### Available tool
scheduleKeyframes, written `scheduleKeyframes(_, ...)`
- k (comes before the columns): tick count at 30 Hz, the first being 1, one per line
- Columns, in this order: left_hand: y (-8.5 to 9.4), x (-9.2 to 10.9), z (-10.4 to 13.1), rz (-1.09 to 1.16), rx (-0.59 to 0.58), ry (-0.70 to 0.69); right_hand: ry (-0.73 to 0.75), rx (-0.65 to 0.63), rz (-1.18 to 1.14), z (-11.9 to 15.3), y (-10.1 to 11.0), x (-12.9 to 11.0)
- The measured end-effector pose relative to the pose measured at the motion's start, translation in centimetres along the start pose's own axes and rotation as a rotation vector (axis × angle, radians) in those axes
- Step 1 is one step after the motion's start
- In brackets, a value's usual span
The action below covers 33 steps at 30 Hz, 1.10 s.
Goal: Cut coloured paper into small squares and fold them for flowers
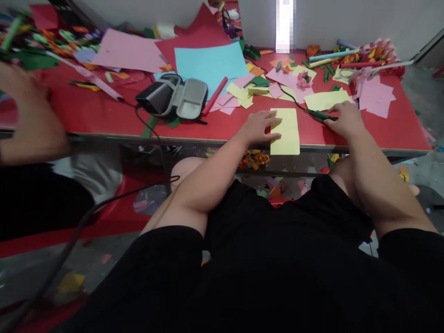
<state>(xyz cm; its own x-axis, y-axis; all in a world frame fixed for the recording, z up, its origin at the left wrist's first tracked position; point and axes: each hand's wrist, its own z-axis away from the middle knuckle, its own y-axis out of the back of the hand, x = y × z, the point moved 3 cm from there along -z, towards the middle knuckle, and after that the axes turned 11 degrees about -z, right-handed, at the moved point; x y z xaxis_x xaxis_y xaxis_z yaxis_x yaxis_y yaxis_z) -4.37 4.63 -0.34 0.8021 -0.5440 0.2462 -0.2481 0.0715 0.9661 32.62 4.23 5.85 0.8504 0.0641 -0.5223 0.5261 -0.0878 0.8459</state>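
My left hand (258,128) rests with spread fingers on the left edge of a yellow paper rectangle (287,134), whose lower end reaches the table's front edge. To the right, my right hand (346,119) has its fingers around one end of a dark green tool (319,115) lying on the red table (222,126). Whether the tool is scissors or a cutter is too small to tell. Behind it lies another yellow sheet (328,99).
An open grey case (190,98) with a black cable stands left of centre, beside a red paper roll (215,96). Blue paper (211,64), pink sheets (376,97) and scraps cover the back. Another person's hand (31,108) is at far left.
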Motion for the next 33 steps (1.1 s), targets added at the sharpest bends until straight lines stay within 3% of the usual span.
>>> scheduleKeyframes(2, 0.0, 0.0, 0.0, -0.004, -0.005, 0.006, 0.155, -0.031, -0.003, 1.4, -1.2, -1.9)
scheduleKeyframes(4, -0.1, 0.1, 0.0, -0.012, -0.015, 0.010, 0.277, -0.186, -0.052, 3.2, -2.7, -3.6)
scheduleKeyframes(6, 0.0, 0.2, 0.0, -0.016, -0.022, 0.016, 0.329, -0.323, -0.062, 4.7, -3.9, -4.6)
scheduleKeyframes(8, 0.0, 0.3, -0.1, -0.021, -0.025, 0.021, 0.342, -0.371, -0.044, 5.7, -4.5, -4.9)
scheduleKeyframes(33, 0.2, 0.8, -0.3, -0.063, -0.033, 0.041, 0.326, -0.369, -0.093, 5.9, -4.8, -4.9)
